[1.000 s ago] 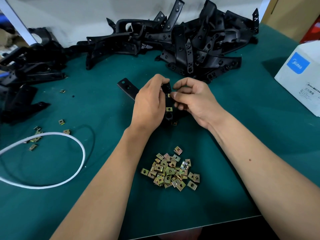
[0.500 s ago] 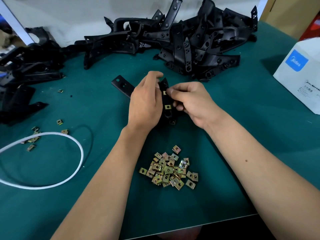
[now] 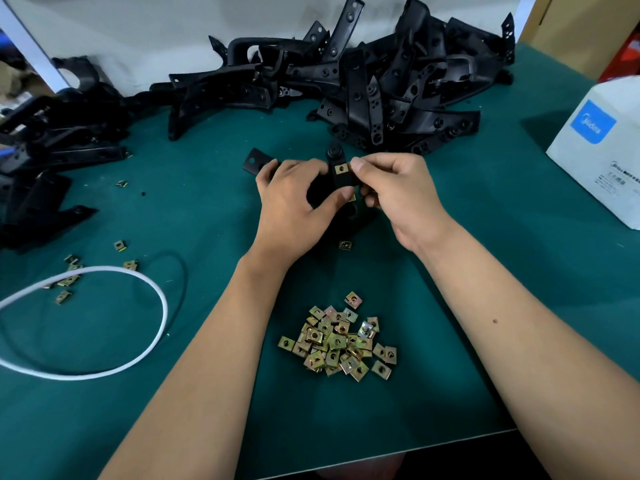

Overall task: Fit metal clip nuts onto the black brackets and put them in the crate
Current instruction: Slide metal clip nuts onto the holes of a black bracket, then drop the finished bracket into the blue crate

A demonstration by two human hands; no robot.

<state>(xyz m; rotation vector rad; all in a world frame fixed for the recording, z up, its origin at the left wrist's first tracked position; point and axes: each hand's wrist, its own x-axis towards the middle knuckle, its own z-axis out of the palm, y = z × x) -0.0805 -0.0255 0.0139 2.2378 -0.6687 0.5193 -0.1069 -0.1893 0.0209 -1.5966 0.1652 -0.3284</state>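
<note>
Your dark green table mat [image 3: 519,271] runs back to a pale wall [image 3: 173,29], with a heap of black plastic brackets [image 3: 398,88] along it. Your left hand [image 3: 294,206] and right hand [image 3: 398,192] both grip one black bracket [image 3: 337,181] bearing a brass-coloured clip nut [image 3: 341,169]; loose nuts [image 3: 339,341] lie nearer you.

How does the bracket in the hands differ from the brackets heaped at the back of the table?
The held bracket is gripped by the left hand and right hand; the bracket heap lies untouched on the table. The held bracket carries a clip nut; none shows on the heap. It is alone; the heap is tangled. Both are black with holes.
</note>
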